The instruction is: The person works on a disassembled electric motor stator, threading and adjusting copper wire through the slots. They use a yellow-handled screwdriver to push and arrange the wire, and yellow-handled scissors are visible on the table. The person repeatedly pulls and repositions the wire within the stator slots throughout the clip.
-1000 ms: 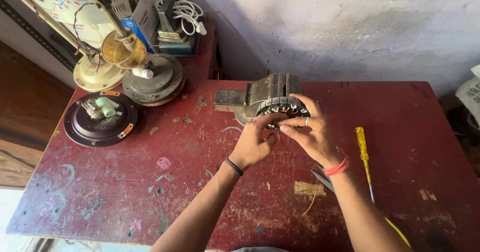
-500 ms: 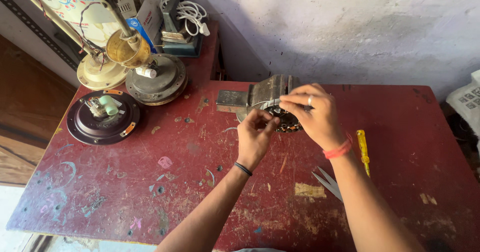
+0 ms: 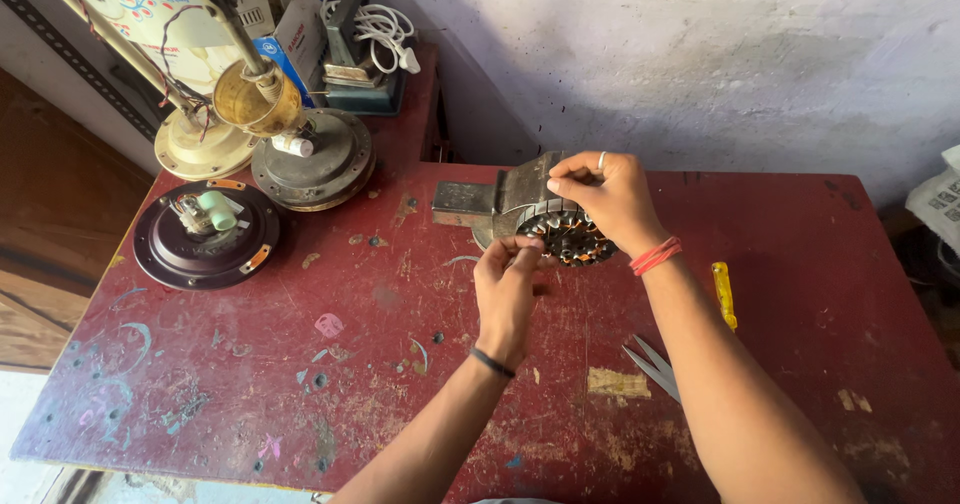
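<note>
Right at the centre, the left hand (image 3: 508, 289) pinches its fingertips shut at the near edge of the wound motor stator (image 3: 566, 236); what they pinch is too small to tell. At one o'clock from it, the right hand (image 3: 605, 199) curls closed over the stator's far rim. The stator sits on a red table (image 3: 300, 364), against a grey vise (image 3: 490, 199). Scissors (image 3: 655, 367) lie at five o'clock, a yellow screwdriver (image 3: 724, 294) at three, and a dark fan motor housing (image 3: 205, 234) at nine.

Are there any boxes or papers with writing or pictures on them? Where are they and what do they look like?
Blue box: back left, behind the fan parts, upright, with a pale label.
Cream panel: far left corner, leaning, with red and blue doodle-like marks.
Printed paper: right edge, white with dark print, partly cut off.
</note>
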